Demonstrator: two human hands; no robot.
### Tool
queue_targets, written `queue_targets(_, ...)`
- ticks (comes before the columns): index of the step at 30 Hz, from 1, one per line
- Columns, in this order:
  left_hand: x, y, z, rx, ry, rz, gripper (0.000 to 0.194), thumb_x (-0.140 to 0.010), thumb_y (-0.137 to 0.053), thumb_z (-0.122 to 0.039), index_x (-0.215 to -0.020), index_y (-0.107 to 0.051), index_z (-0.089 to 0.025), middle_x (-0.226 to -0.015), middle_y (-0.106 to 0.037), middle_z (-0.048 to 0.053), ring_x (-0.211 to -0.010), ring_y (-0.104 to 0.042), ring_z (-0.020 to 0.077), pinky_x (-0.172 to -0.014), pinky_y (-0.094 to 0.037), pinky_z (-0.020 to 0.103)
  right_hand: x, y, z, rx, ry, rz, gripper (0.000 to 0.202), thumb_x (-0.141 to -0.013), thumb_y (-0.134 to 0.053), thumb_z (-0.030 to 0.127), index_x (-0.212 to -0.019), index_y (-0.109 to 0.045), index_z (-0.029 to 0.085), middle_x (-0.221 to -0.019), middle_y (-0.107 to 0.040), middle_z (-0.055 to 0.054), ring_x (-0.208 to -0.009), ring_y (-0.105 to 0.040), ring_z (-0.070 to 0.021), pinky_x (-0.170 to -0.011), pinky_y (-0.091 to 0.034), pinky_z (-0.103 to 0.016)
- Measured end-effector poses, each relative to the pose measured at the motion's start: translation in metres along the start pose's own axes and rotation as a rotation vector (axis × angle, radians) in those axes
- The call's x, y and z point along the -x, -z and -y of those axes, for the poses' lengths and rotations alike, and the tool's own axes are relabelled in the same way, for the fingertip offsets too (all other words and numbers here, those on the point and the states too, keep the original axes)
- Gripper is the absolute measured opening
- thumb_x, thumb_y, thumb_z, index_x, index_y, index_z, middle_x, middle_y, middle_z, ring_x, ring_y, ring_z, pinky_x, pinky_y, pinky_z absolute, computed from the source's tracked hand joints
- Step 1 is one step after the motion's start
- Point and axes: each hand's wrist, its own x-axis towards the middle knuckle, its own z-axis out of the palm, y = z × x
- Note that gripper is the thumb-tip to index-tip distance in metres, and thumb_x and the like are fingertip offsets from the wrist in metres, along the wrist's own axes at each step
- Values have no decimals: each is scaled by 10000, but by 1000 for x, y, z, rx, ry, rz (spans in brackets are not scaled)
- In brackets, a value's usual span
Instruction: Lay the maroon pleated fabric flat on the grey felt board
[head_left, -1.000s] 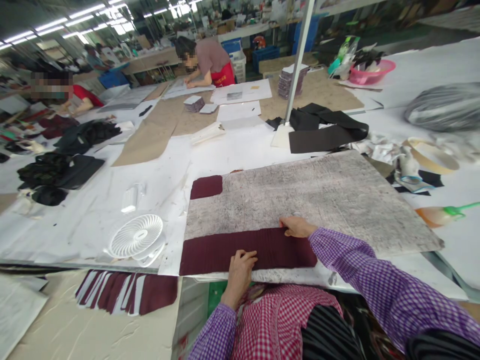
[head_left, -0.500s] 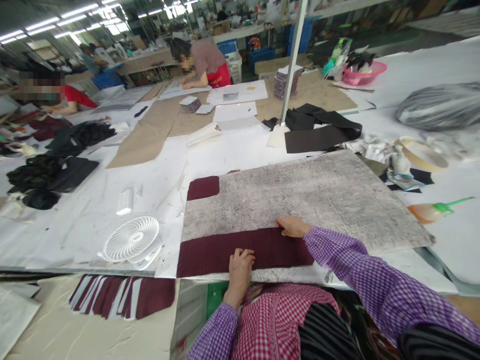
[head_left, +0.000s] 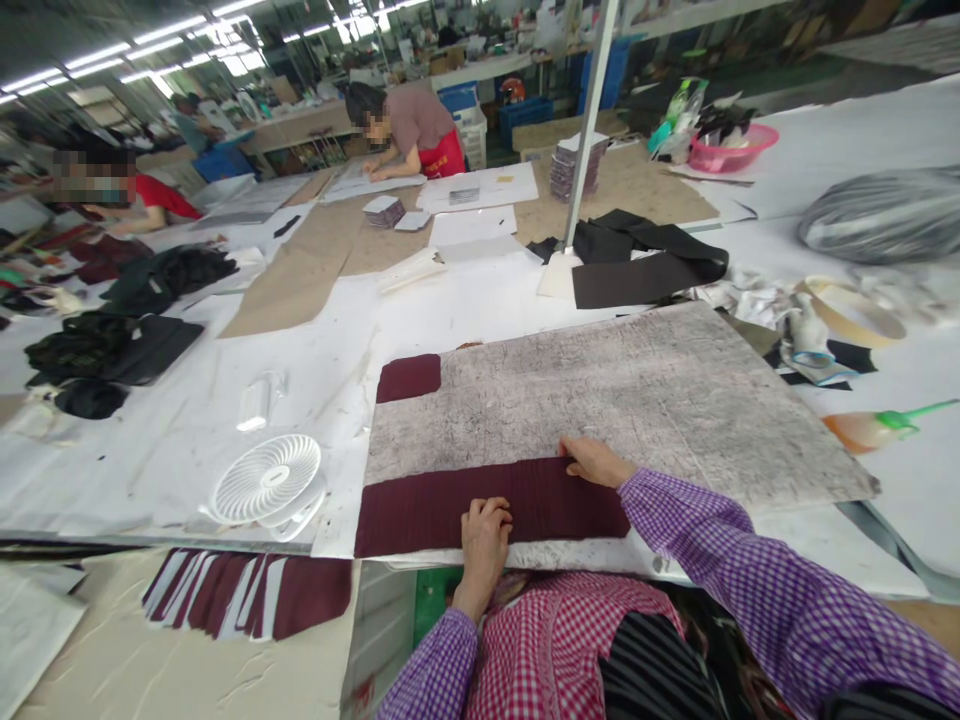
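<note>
A row of overlapping maroon fabric pieces (head_left: 420, 510) lies as a long band along the near edge of a grey, mottled board (head_left: 660, 390). My left hand (head_left: 486, 540) rests on the near side of this band, fingers bent and pressing on top. At the band's far edge, towards its right end, my right hand (head_left: 598, 464) has thumb and fingers closed on the cloth; the fingertips are partly hidden. A separate maroon piece (head_left: 409, 378) lies at the board's far left corner.
Left of the board stands a small white fan (head_left: 266, 480). More maroon pieces (head_left: 311, 598) with pale backing lie on a lower surface. A metal pole (head_left: 589, 130) rises beyond dark strips (head_left: 645, 280). An orange bottle (head_left: 870, 428) lies right. Two people work at the back.
My right hand has shifted very slightly along the far edge of the maroon band. My left hand stays in place on it; the whole view has moved slightly.
</note>
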Motion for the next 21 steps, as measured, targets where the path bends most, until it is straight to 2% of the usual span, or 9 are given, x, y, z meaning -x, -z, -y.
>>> queue_targets(21,-1,2,0,4,15,8,69,-805,-598,-160,-819,-664,-178,-1057,-659,24,-1006,-534,205,-834,-417,385,-8,3,0,38,50,51,286,-892,-572,315,-1129,-566,156,-1090,-616,-65,-948,-612,-200,-825,-513,-416)
